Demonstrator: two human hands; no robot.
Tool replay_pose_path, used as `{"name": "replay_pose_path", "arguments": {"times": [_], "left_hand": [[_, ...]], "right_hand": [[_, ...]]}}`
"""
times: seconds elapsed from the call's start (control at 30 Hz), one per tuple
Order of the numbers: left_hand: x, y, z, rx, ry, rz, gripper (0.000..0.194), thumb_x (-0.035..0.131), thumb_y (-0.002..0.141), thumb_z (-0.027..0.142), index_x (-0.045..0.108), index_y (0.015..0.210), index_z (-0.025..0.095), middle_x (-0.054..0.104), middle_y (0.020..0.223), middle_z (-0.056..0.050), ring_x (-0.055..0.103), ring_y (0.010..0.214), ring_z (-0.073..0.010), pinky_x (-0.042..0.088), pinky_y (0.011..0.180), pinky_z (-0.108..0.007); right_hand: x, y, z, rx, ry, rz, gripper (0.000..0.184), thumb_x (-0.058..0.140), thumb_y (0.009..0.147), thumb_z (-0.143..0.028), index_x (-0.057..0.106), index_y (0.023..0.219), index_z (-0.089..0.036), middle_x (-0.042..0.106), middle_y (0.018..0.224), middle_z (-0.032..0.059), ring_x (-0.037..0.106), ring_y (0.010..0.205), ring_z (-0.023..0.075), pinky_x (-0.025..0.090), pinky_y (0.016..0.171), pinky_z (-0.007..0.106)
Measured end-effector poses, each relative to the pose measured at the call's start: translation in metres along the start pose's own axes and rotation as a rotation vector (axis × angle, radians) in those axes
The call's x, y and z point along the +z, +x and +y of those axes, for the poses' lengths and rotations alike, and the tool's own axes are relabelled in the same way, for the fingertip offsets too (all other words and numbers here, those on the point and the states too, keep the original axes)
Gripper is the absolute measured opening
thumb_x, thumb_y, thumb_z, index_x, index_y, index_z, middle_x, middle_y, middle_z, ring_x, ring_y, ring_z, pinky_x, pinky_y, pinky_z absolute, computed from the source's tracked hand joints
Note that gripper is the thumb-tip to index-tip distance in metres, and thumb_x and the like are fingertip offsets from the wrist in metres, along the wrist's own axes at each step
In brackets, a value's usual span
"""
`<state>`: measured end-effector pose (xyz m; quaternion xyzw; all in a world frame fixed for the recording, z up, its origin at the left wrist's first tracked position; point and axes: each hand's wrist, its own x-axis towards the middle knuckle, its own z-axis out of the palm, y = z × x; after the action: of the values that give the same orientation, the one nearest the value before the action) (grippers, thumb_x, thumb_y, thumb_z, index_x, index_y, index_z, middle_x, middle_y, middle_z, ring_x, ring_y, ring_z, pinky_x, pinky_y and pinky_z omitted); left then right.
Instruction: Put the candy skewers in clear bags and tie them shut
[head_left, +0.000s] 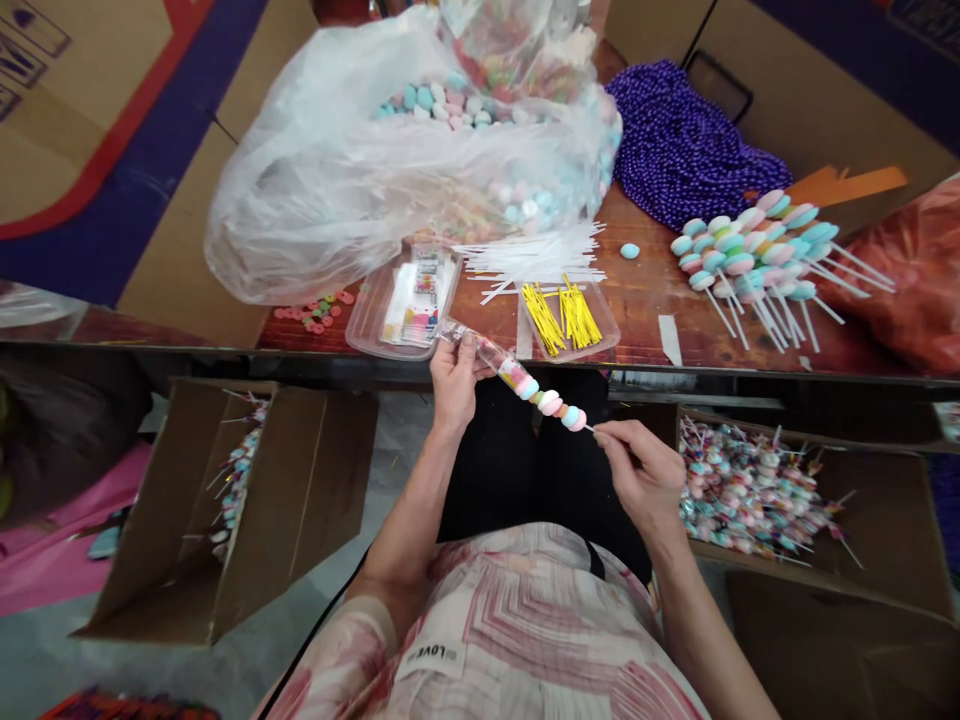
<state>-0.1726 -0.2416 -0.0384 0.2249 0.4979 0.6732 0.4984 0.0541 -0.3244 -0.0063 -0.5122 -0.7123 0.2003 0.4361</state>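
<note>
My left hand (455, 385) is closed on a clear printed plastic sleeve (501, 362) at the table's front edge. The upper end of a candy skewer (551, 403), a stick threaded with pink, white and blue candies and small rings, sits inside the sleeve's mouth. Most of its candies show outside. My right hand (643, 470) pinches the bare end of the stick, over my lap. Just beyond my left hand lies a clear tray (365, 320) of flat printed sleeves. Yellow twist ties (574, 318) fill another small tray.
A big plastic bag (322, 150) of candies stands at the back. White sticks (529, 255) lie before it. Finished candy skewers (757, 250) are piled right, near purple cord (690, 140). Cardboard boxes (292, 500) holding wrapped skewers (757, 485) flank my legs.
</note>
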Motion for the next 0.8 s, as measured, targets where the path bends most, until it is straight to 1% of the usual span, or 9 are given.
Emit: {"name": "replay_pose_path", "arguments": {"times": [0.07, 0.1, 0.2, 0.33, 0.47, 0.53, 0.63, 0.7, 0.8], "left_hand": [[-0.003, 0.002, 0.001, -0.003, 0.016, -0.046, 0.045, 0.080, 0.070, 0.055, 0.058, 0.084, 0.019, 0.068, 0.069, 0.003, 0.070, 0.058, -0.0132, 0.056, 0.054, -0.021], [-0.003, 0.002, 0.001, 0.002, 0.025, -0.051, 0.044, 0.079, 0.070, 0.055, 0.058, 0.085, 0.019, 0.068, 0.069, 0.003, 0.071, 0.059, -0.0135, 0.056, 0.054, -0.021], [-0.003, 0.000, 0.000, 0.023, 0.042, -0.009, 0.045, 0.079, 0.070, 0.056, 0.058, 0.086, 0.019, 0.067, 0.068, 0.003, 0.069, 0.056, -0.0123, 0.054, 0.051, -0.019], [0.001, -0.005, -0.002, 0.027, 0.031, 0.045, 0.046, 0.077, 0.071, 0.058, 0.057, 0.085, 0.020, 0.066, 0.069, 0.004, 0.067, 0.053, -0.0100, 0.053, 0.049, -0.017], [0.005, -0.009, -0.003, 0.014, 0.027, 0.116, 0.045, 0.077, 0.072, 0.057, 0.057, 0.087, 0.020, 0.066, 0.070, 0.004, 0.068, 0.056, -0.0104, 0.052, 0.050, -0.018], [0.007, -0.011, -0.002, 0.001, 0.016, 0.170, 0.044, 0.076, 0.074, 0.056, 0.056, 0.087, 0.020, 0.066, 0.070, 0.003, 0.069, 0.057, -0.0113, 0.053, 0.051, -0.019], [0.011, -0.013, -0.001, -0.008, -0.023, 0.239, 0.044, 0.074, 0.075, 0.057, 0.052, 0.084, 0.020, 0.065, 0.067, 0.004, 0.069, 0.058, -0.0112, 0.053, 0.053, -0.019], [0.012, -0.014, 0.000, 0.000, -0.050, 0.245, 0.045, 0.074, 0.075, 0.058, 0.050, 0.084, 0.020, 0.065, 0.067, 0.004, 0.069, 0.058, -0.0109, 0.053, 0.055, -0.019], [0.011, -0.015, -0.002, 0.016, -0.068, 0.199, 0.045, 0.075, 0.075, 0.057, 0.052, 0.086, 0.021, 0.066, 0.069, 0.004, 0.069, 0.059, -0.0112, 0.054, 0.056, -0.019]], "right_hand": [[0.000, 0.001, 0.001, 0.083, 0.036, -0.006, 0.011, 0.062, 0.091, -0.017, 0.070, 0.085, -0.021, 0.069, 0.074, 0.0002, 0.062, 0.065, 0.0129, 0.046, 0.058, 0.026], [0.000, 0.001, 0.002, 0.131, 0.046, 0.009, 0.011, 0.061, 0.092, -0.019, 0.070, 0.084, -0.021, 0.067, 0.073, -0.0005, 0.061, 0.064, 0.0126, 0.045, 0.058, 0.025], [0.005, 0.000, 0.003, 0.273, 0.070, 0.085, 0.012, 0.061, 0.091, -0.022, 0.070, 0.083, -0.020, 0.064, 0.068, -0.0023, 0.058, 0.062, 0.0118, 0.045, 0.059, 0.024], [0.013, -0.003, 0.002, 0.360, 0.095, 0.123, 0.013, 0.062, 0.090, -0.027, 0.070, 0.083, -0.020, 0.063, 0.066, -0.0025, 0.057, 0.060, 0.0118, 0.045, 0.057, 0.024], [0.018, -0.006, -0.001, 0.372, 0.101, 0.135, 0.016, 0.062, 0.090, -0.029, 0.070, 0.081, -0.019, 0.061, 0.064, -0.0019, 0.055, 0.057, 0.0121, 0.043, 0.053, 0.024], [0.020, -0.007, -0.003, 0.350, 0.112, 0.106, 0.016, 0.062, 0.091, -0.029, 0.070, 0.081, -0.020, 0.062, 0.065, -0.0015, 0.056, 0.058, 0.0123, 0.044, 0.053, 0.024], [0.019, -0.007, -0.005, 0.276, 0.112, 0.034, 0.015, 0.062, 0.092, -0.027, 0.070, 0.082, -0.020, 0.064, 0.068, -0.0006, 0.058, 0.061, 0.0127, 0.044, 0.055, 0.025], [0.018, -0.006, -0.005, 0.228, 0.099, 0.001, 0.013, 0.061, 0.092, -0.026, 0.070, 0.084, -0.020, 0.065, 0.070, 0.0003, 0.059, 0.062, 0.0132, 0.044, 0.056, 0.026], [0.016, -0.005, -0.005, 0.209, 0.089, -0.012, 0.013, 0.061, 0.093, -0.025, 0.070, 0.084, -0.020, 0.065, 0.070, 0.0005, 0.060, 0.063, 0.0136, 0.043, 0.056, 0.027]]}}
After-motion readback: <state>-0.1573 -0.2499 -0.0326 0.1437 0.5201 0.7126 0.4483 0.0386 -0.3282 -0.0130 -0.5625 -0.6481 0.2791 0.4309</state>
